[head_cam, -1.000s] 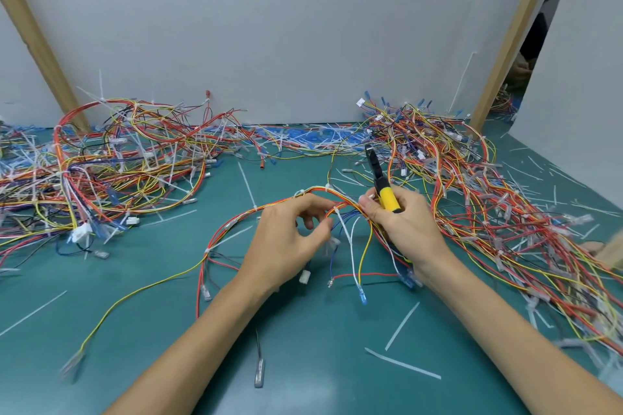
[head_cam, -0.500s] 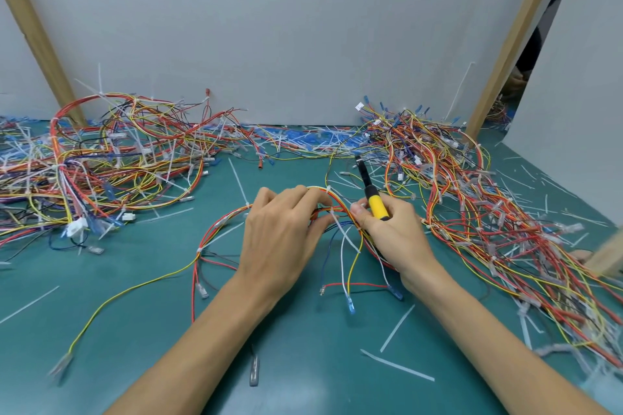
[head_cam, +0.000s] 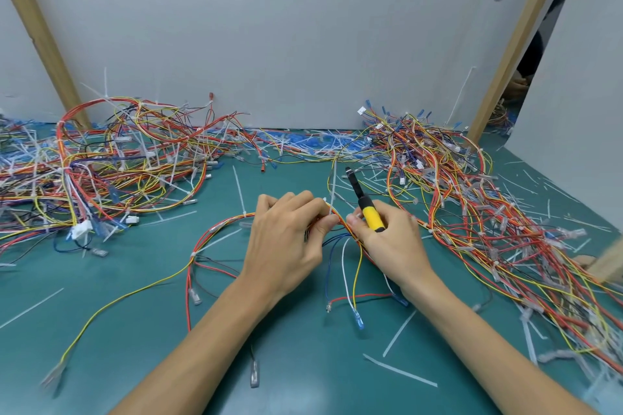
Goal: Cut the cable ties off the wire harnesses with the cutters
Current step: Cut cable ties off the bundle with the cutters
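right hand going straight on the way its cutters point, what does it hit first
Probably the yellow wire just past the cutters, then cut ties by the wall; depth is unclear.

A workshop: a green work table (head_cam: pixel 141 307) with big heaps of coloured wires (head_cam: pixel 111 158) left and right, plain white walls (head_cam: pixel 286 34) behind

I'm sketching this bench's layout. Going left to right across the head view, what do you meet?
Left wire pile → left hand, pinching the held harness → right hand, gripping the cutters → right wire pile.
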Tool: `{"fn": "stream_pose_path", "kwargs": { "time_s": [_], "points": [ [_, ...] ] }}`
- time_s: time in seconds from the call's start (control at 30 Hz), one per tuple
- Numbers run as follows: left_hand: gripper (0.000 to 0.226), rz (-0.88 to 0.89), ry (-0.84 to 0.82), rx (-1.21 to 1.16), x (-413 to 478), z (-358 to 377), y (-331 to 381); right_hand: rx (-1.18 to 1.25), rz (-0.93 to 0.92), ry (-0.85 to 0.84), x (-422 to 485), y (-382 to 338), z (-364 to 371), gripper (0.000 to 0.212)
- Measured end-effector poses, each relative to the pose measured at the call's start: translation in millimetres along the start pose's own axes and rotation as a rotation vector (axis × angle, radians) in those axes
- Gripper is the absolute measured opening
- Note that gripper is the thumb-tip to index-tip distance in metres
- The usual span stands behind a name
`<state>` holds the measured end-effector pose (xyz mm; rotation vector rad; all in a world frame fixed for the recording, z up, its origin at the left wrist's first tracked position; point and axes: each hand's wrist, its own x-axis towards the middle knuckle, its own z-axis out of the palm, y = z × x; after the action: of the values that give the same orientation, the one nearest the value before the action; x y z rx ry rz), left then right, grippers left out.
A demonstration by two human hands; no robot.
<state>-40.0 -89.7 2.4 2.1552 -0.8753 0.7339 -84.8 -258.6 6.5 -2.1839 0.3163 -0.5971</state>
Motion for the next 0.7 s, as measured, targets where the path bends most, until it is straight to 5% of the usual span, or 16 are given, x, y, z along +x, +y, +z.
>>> {"fn": "stream_pose_path", "kwargs": {
  "time_s": [0.2, 0.33, 0.53, 0.7],
  "points": [
    [0.024, 0.03, 0.021, 0.079, 1, 4, -2, -0.055, 0.005, -0.057, -2, -2, 1, 0.022],
    [0.023, 0.026, 0.055, 0.074, 4, 4, -7, 0.249, 0.167, -0.178, 5, -1, -10, 0.016],
    [0.015, 0.03, -0.181, -0.132, 4, 5, -15, 0.367, 0.25, -0.19, 8, 3, -13, 0.019],
    [0.017, -0.023, -0.219, -0.164, 3, 5, -15, 0.393, 0.264, -0.176, 9, 3, -13, 0.014]
  ]
}}
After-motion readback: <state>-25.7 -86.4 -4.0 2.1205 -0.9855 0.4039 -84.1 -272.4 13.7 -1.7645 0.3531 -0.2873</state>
